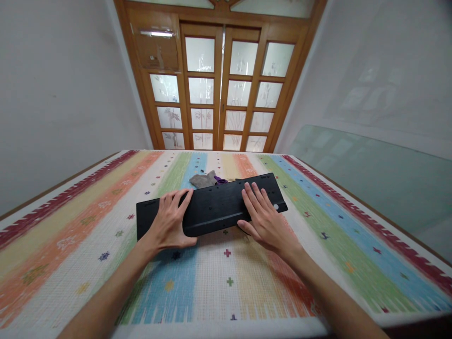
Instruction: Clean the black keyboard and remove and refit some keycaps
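A black keyboard (215,207) is at the middle of the table, underside up, its right end angled farther from the person than its left. The left hand (170,225) grips it near the left end: the fingers bend over the back toward the far edge, and the thumb stretches out along the near edge, so the hand spans the keyboard's width. The right hand (263,219) is open and lies palm down on the right part of the back, fingers extended and slightly apart, thumb pointing out to the side by the near edge. It presses or rests there without wrapping around anything; how firmly, I cannot tell. A pale round spot (276,206) shows just beside this hand, close to the right end.

Just beyond the far edge lie a grey cloth (203,180) and a small purple item (221,180), partly hidden by the keyboard. Under everything spreads a striped tablecloth (213,282). Past the table stands a wooden door (218,94) with glass panes.
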Demonstrator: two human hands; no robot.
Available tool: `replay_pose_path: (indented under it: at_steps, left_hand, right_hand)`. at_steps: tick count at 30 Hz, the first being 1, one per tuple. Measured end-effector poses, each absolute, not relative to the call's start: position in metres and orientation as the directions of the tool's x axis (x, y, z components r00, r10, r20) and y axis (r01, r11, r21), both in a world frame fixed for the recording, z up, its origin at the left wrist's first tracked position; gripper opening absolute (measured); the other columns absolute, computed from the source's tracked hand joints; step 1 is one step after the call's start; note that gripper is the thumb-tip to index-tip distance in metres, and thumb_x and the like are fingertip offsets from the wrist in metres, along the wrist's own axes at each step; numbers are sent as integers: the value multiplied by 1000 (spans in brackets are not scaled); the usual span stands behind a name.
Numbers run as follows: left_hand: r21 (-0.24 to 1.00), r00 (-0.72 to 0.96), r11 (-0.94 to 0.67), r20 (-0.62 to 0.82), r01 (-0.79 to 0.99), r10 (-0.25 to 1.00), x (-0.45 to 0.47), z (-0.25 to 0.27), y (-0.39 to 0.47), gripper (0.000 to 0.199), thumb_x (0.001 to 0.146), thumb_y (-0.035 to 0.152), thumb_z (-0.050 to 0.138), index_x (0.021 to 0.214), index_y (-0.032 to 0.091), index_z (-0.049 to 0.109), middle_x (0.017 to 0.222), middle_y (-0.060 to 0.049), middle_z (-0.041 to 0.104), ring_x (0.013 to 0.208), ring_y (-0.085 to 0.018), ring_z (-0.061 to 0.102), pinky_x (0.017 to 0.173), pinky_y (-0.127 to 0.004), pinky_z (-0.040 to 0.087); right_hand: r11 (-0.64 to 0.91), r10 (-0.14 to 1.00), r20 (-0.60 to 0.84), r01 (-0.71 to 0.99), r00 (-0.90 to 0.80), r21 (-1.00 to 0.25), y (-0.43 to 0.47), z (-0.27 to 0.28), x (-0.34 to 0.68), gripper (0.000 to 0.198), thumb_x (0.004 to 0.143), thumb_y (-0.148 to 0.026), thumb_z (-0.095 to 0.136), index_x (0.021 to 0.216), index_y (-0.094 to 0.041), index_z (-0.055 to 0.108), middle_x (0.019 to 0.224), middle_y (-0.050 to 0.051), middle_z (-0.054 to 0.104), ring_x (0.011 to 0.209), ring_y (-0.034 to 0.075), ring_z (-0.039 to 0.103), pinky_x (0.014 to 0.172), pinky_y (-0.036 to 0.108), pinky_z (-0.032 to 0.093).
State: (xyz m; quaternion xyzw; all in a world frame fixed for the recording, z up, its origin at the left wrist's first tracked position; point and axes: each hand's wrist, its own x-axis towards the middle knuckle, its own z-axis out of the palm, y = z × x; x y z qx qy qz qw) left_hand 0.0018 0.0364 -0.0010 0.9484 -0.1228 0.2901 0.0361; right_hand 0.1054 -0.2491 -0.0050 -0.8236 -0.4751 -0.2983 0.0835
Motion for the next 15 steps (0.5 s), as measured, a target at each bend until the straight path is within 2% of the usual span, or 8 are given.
replay_pose_path:
  at_steps: [3, 5, 11, 15]
  left_hand:
    - [16, 802, -969, 565, -246, -194, 2, -1, 38, 115, 53, 50, 72, 151, 15, 23, 138, -20, 43, 120, -42, 40, 102, -59, 32]
    - [18, 803, -970, 565, -243, -190, 2, 0, 38, 115, 53, 50, 72, 151, 16, 23, 138, -19, 44, 120, -42, 40, 102, -58, 32]
    - [-31, 816, -969, 534, -246, -224, 2, 0, 39, 118, 51, 51, 72, 150, 12, 23, 137, -22, 43, 121, -42, 40, 103, -56, 31]
    - [-22, 825, -967, 517, -255, -229, 5, -3, 40, 117, 51, 49, 72, 150, 13, 23, 137, -21, 44, 120, -42, 40, 102, -57, 32]
  right_hand:
    - [-532, 703, 620, 836, 349, 132, -249, -2, 103, 85, 97, -51, 41, 156, -13, -7, 162, 14, 3, 149, 32, 3, 118, 58, 20]
    - [-538, 694, 628, 833, 352, 129, -249, -3, 104, 83, 97, -50, 41, 156, -14, -5, 162, 13, 1, 149, 32, 2, 118, 59, 19]
    - [-499, 785, 496, 854, 371, 150, -247, -17, 119, 66, 98, -49, 39, 154, -16, 25, 160, 12, 20, 149, 32, 11, 118, 59, 19]
    - [-487, 791, 482, 865, 378, 123, -249, -22, 125, 62, 100, -46, 35, 152, -14, 29, 159, 13, 23, 149, 30, 10, 118, 57, 21]
